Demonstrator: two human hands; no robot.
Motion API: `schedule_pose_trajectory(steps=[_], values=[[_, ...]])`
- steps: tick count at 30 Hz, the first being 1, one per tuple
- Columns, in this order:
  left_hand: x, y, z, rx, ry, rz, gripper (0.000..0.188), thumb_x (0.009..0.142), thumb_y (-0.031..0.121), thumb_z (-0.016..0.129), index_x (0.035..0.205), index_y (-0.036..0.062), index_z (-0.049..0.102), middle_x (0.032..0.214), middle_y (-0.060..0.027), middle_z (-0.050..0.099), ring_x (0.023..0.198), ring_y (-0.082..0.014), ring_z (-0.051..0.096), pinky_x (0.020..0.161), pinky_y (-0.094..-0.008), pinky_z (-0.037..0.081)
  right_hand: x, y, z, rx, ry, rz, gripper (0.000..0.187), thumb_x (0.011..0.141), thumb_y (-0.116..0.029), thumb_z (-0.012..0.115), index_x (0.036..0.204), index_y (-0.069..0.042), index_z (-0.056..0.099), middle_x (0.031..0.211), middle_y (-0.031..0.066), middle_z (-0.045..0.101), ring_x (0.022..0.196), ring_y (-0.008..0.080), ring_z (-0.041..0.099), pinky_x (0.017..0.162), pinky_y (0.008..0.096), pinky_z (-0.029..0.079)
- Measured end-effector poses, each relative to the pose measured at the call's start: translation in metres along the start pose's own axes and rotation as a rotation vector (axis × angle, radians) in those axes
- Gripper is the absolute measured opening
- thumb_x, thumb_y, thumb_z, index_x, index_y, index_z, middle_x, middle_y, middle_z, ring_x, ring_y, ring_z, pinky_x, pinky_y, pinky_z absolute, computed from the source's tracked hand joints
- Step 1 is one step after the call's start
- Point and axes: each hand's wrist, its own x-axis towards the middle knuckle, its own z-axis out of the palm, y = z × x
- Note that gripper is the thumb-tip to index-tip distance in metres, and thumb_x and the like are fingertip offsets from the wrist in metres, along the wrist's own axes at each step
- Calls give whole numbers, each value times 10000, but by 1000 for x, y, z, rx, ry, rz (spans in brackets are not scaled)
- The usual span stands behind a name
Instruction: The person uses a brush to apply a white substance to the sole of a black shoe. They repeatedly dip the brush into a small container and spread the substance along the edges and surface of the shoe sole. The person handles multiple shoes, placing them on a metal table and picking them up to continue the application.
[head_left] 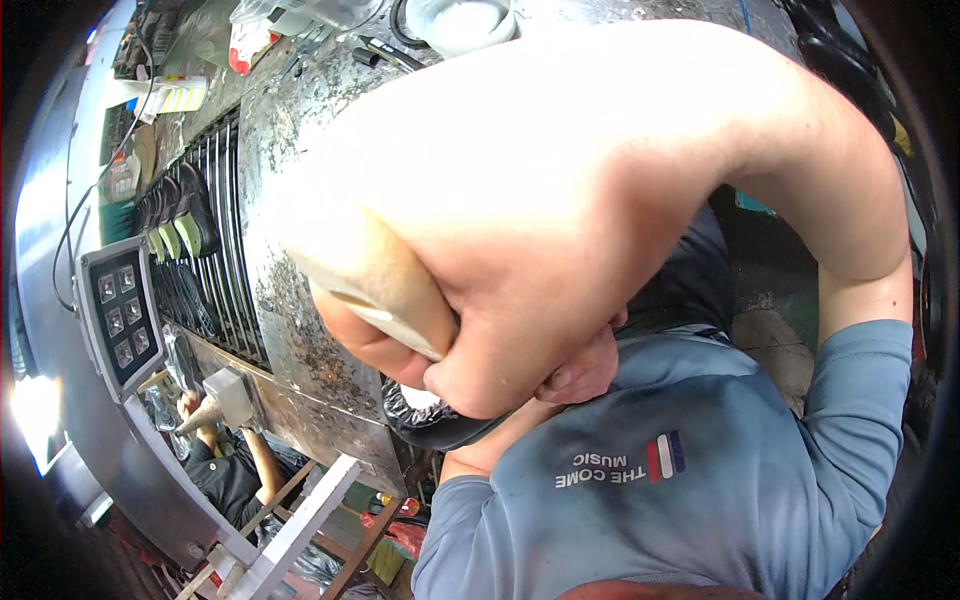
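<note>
A black shoe upper [447, 432] with a puckered edge around a white patch shows below my right hand [470, 310]. My right forearm crosses the picture from the right, pale from glare, and hides most of the piece. The fingers of that hand are curled down over it. A beige covering [400, 275] with a whitish slit appears to sit on one finger. Behind the right wrist, close to my shirt, my left hand [585, 372] is closed at the other end of the upper. Its fingertips are partly hidden.
A worn metal table [335, 350] lies beyond my hands. On it are a white bowl [462, 25] and a black marker [392, 53]. Black-and-lime shoes [190, 215] stand on a barred rack [232, 190]. A lamp [122, 315] is at left; below it a co-worker [230, 478] handles a tan cone-shaped piece [200, 415].
</note>
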Motion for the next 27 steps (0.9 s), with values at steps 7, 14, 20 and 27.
schedule_pose_trajectory(steps=[7, 14, 20, 27], values=[[-8, -6, 0, 82, 71, -4, 674, 1062, 378, 513, 1593, 69, 236, 944, -211, 739, 684, -283, 746, 567, -352, 618, 0, -1, -1, 56, -68, -19, 147, 784, -146, 771, 795, 1, 765, 769, 110, 730, 642, 231, 697, 584, 324, 536], [-22, -10, 1, 188, 52, 79, 609, 1080, 383, 469, 1536, 23, 288, 908, -183, 729, 605, -253, 714, 485, -290, 547, 0, -2, -3, 82, -91, -8, 169, 795, -171, 763, 790, -2, 765, 779, 111, 738, 658, 232, 701, 604, 329, 537], [-88, -21, 40, 400, 366, 348, 790, 1025, 446, 532, 1568, -22, 200, 954, -265, 690, 613, -264, 676, 476, -317, 520, -19, -8, -31, 84, 107, 13, 221, 804, -224, 762, 829, -5, 775, 816, 118, 750, 709, 230, 707, 650, 342, 541], [-96, -40, 179, 1276, 1165, 768, 1016, 807, 500, 844, 1515, -54, 370, 1431, -198, 577, 1257, -341, 618, 1093, -500, 501, -60, -14, -53, -50, 319, 75, 289, 770, -171, 814, 955, 45, 761, 890, 167, 750, 811, 254, 726, 743, 339, 570]])
